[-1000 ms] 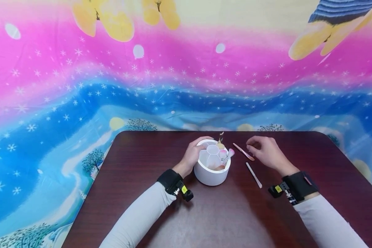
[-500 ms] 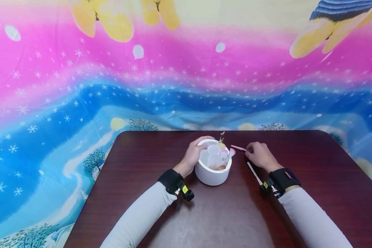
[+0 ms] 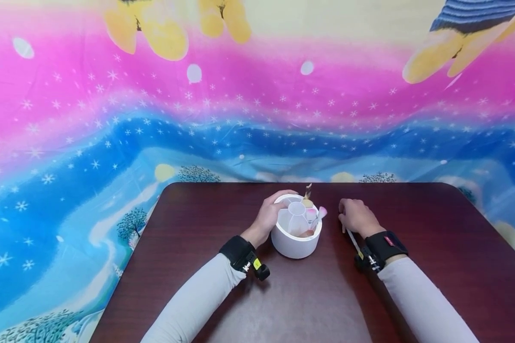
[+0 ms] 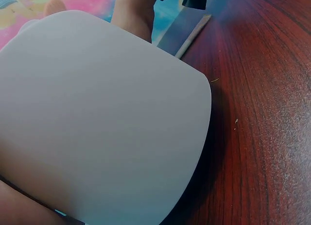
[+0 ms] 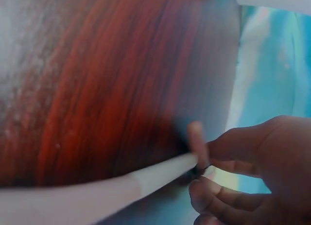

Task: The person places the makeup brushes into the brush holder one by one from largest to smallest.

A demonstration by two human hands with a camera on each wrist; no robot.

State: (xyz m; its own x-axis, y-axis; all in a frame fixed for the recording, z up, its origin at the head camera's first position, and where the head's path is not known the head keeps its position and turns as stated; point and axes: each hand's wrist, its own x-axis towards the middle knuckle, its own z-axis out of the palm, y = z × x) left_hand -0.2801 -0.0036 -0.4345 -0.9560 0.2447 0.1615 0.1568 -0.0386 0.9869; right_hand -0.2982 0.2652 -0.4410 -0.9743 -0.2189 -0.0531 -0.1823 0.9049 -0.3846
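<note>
My left hand grips the far left rim of a white round makeup brush holder, thumb over the edge. Its plain outer wall fills most of the left wrist view. Clear dividers split its inside, where a pink-and-white brush and a twisted gold-handled brush stand. Right of the holder, my right hand pinches a pink makeup brush between thumb and finger; most of it is hidden. A white makeup brush lies on the table beneath that hand, its tip by the fingertips.
The dark red-brown table ends at a straight back edge with rounded corners. A colourful printed cloth hangs behind it. Each wrist carries a black strap with a small camera.
My right hand came down and left, picked the pink brush off the table, then drew slightly back over the white brush. The left hand keeps its hold on the holder.
</note>
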